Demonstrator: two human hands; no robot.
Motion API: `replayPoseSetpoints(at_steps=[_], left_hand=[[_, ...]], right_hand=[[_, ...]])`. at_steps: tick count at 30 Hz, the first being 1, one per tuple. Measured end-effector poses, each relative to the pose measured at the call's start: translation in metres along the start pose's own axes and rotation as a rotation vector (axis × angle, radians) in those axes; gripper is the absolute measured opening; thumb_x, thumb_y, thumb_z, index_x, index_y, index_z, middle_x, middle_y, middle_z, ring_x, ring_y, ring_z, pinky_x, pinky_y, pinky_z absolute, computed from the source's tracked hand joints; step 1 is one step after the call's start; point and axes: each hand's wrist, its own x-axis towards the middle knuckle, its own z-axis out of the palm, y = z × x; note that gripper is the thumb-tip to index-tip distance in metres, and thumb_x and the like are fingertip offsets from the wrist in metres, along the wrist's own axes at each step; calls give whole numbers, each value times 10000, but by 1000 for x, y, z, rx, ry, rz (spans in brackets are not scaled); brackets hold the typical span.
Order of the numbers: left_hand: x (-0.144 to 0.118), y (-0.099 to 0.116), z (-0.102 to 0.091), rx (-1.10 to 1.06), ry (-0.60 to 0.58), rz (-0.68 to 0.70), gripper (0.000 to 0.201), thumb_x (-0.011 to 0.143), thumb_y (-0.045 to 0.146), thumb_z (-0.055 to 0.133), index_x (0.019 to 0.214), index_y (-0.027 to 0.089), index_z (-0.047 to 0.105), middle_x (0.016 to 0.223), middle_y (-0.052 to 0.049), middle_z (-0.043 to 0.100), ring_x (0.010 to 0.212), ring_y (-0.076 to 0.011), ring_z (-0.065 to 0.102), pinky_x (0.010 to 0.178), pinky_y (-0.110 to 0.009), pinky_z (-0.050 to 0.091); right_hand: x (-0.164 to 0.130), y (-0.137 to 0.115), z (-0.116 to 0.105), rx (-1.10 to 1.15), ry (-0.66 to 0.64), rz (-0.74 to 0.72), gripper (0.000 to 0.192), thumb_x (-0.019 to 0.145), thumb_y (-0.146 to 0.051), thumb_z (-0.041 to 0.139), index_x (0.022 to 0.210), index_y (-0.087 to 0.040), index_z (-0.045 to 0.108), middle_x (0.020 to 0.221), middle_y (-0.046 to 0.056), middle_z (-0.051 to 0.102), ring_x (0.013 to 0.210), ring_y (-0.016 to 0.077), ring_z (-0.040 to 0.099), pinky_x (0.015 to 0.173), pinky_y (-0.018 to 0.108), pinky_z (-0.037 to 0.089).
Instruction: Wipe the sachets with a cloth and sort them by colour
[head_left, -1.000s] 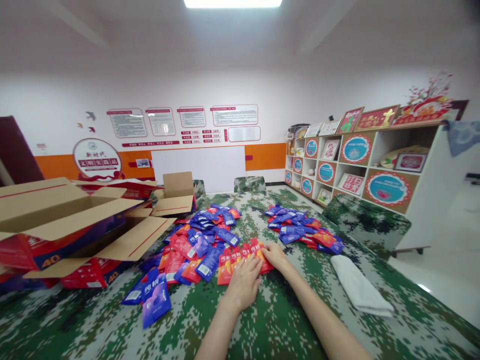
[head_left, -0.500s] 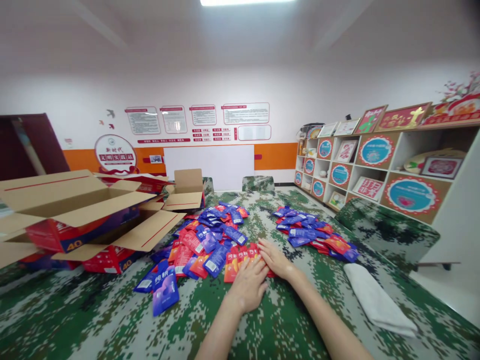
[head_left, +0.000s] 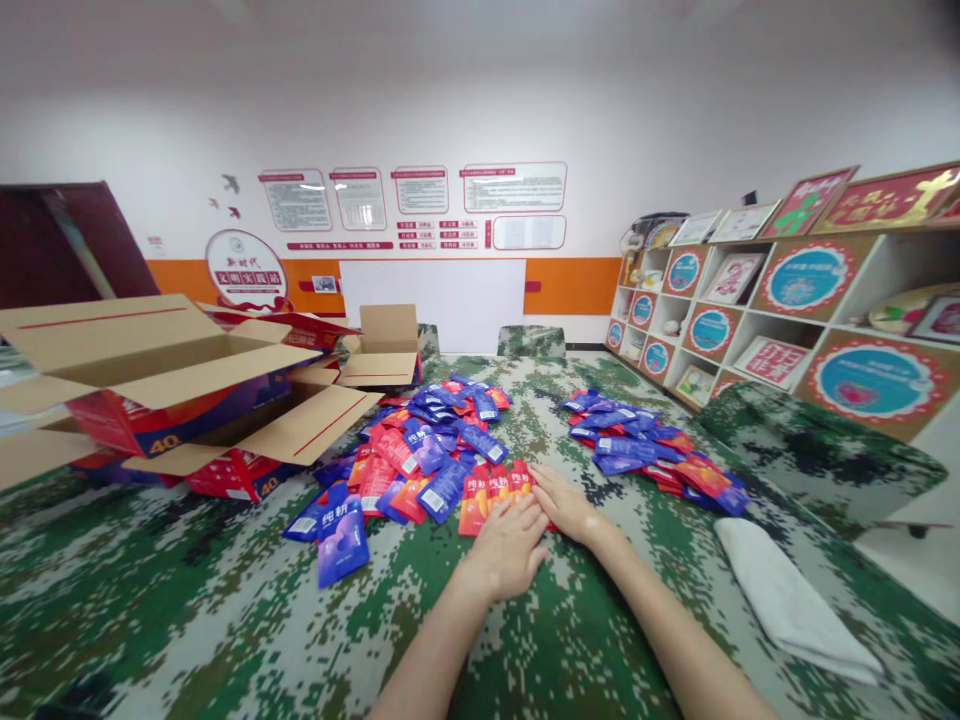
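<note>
I have a short row of red pouches (head_left: 480,508) right under the hands, lying on the surface with each one overlapping its neighbour; three printed fronts show, and any others are covered. I judge them light and soft, foil or plastic film with some give inside, hard to break but slick enough to slide over each other. I would take hold of the row at its two outer edges, with a flat palm on top, since pinching a single corner could fan it apart.

My left hand (head_left: 507,550) rests palm down over the lower part of the row, fingers extended, nothing clenched. My right hand (head_left: 562,505) lies along the row's right end, fingers reaching across it; its thumb is hidden, so I cannot tell whether it pinches a pouch or only presses.

Just left of the hands and a little beyond spreads a loose mixed pile of blue and red pouches (head_left: 424,450), with one blue pouch (head_left: 343,540) at its near edge, face up. Ahead and to the right of the hands, apart from them, lies a second mixed heap (head_left: 630,450). Nearer on that side is a folded white cloth (head_left: 791,600). Well off to the left stand open cardboard boxes (head_left: 217,415), all on the camouflage-covered surface (head_left: 300,640).
</note>
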Motion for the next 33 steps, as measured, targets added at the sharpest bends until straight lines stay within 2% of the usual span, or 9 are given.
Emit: replayPoseSetpoints(at_steps=[4,12,18,23,28,33], left_hand=[[-1,-1,-2,6,2,3,500,911,415,362,1374,244,281,1438,-18,317,1330,-191,237,1097,-401,176],[-3,3,-2,-10,46,-6,527,893,416,398,1381,261,271,1436,-15,322,1331,-193,233,1092,-415,183],[-5,4,-4,-37,37,-22,534,884,421,402,1381,275,270,1435,-10,321,1322,-209,248,1085,-432,188],[-7,5,-8,-83,51,-36,524,888,416,396,1379,273,279,1434,-10,320,1330,-208,221,1093,-431,165],[-7,6,-13,-149,93,-23,570,862,383,454,1388,286,256,1440,-7,307,1319,-222,238,1093,-442,172],[-6,6,-20,-189,70,0,573,877,376,425,1402,313,205,1460,23,264,1327,-208,220,1105,-434,154]], right_hand=[[1,6,5,5,24,-21,521,909,-407,270,1333,-147,426,1415,85,369,1320,210,294,1113,398,223],[2,3,2,33,-15,28,514,896,-395,292,1331,-158,428,1420,70,361,1325,197,285,1116,389,207],[7,-4,-9,99,88,13,494,870,-368,345,1293,-148,471,1393,107,400,1287,208,357,1087,401,260],[43,-37,-19,-49,162,85,542,814,-290,440,1312,-76,418,1310,167,483,1216,236,443,1029,364,332],[98,-70,-3,-185,61,90,579,777,-331,530,1281,-63,431,1280,189,502,1188,257,464,996,322,334],[128,-73,16,-197,-22,178,616,709,-342,607,1247,-95,435,1196,177,566,1095,263,535,891,309,390]])
